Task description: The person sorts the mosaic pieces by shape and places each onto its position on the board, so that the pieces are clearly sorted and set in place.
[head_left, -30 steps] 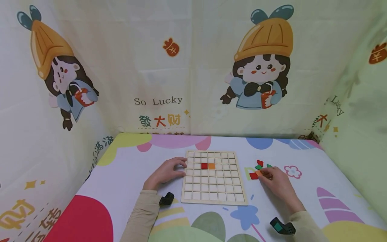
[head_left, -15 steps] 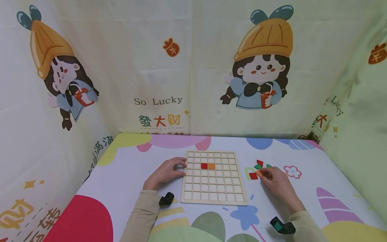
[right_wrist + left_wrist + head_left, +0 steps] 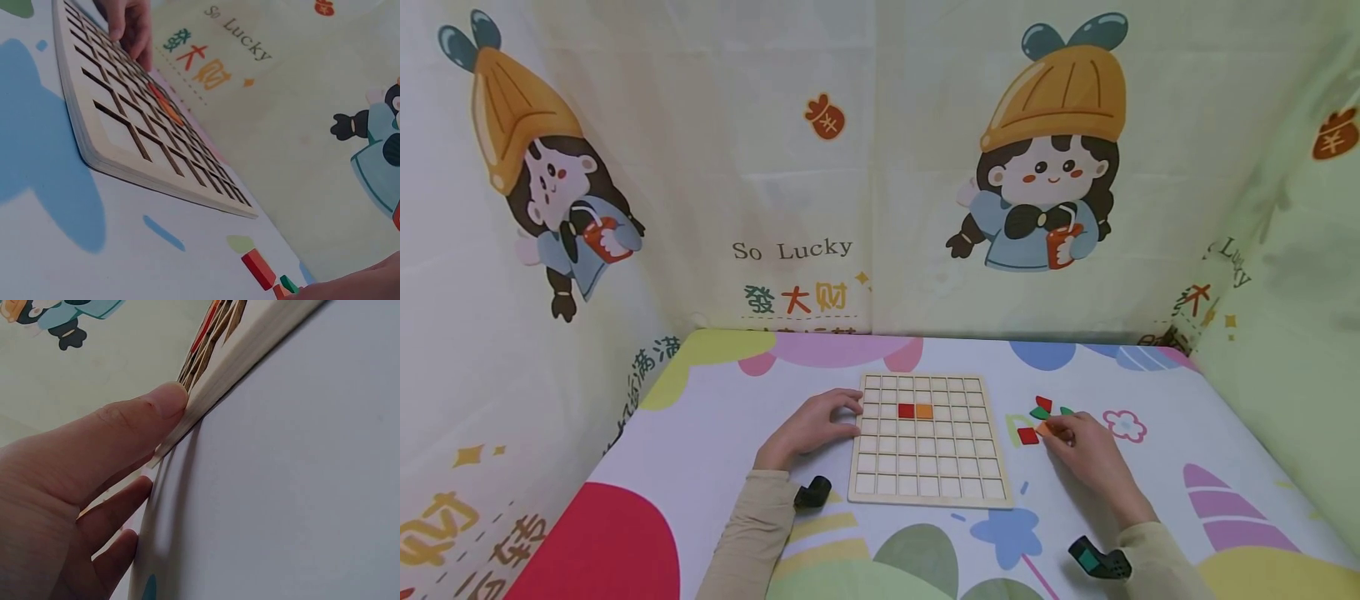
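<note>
A wooden grid board (image 3: 931, 503) lies on the table, its square cells framed by thin strips. One red square tile (image 3: 907, 411) and an orange square tile (image 3: 924, 412) sit side by side in its third row from the back. Along the board's left edge rests my left hand (image 3: 814, 427); the left wrist view has its thumb against the frame and the other fingers loosely extended. To the right of the board, my right hand (image 3: 1086, 450) pinches another orange tile (image 3: 1043, 428), partly covered by the fingertips. Beside it lies a loose red tile (image 3: 1027, 436).
Just behind the right fingertips are another red piece (image 3: 1043, 403) and green pieces (image 3: 1041, 413), partly hidden by the hand. A patterned cloth (image 3: 722, 433) covers the table, and printed fabric walls (image 3: 910, 183) close in its back and sides.
The orange tile in my right fingers has shifted slightly right, away from the loose red tile, which shows more fully. My left hand stays at the board's edge.
</note>
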A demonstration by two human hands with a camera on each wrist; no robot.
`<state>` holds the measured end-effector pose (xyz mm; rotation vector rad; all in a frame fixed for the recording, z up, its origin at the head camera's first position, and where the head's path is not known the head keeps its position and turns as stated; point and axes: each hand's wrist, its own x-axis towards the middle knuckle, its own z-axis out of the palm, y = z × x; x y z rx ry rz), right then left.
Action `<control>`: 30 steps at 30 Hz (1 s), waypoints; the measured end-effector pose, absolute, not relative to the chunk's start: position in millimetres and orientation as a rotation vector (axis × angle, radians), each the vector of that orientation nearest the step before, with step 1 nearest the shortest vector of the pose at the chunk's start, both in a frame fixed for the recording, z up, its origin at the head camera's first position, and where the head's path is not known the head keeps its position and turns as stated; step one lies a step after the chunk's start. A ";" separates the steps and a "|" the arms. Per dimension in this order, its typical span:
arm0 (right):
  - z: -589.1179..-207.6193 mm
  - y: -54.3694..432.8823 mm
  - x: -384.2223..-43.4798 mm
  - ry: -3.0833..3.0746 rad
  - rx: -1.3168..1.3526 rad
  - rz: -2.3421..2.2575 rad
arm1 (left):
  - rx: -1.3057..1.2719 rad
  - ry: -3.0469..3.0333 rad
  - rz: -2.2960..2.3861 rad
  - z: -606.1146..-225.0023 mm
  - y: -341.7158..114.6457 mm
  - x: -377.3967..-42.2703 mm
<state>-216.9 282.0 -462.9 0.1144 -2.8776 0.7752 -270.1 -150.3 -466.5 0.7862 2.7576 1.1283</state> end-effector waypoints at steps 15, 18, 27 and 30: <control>-466.7 278.9 -215.6 -2.844 0.097 0.753 | 0.802 2.742 1.153 -465.2 -149.6 -269.1; -466.2 278.7 -215.2 -2.842 0.105 0.756 | 0.808 2.739 1.157 -464.9 -149.5 -268.5; -463.6 278.7 -213.5 -2.836 0.111 0.759 | 0.806 2.740 1.162 -464.6 -149.4 -268.2; -460.8 278.9 -213.2 -2.833 0.105 0.781 | 0.813 2.743 1.164 -464.3 -149.5 -267.9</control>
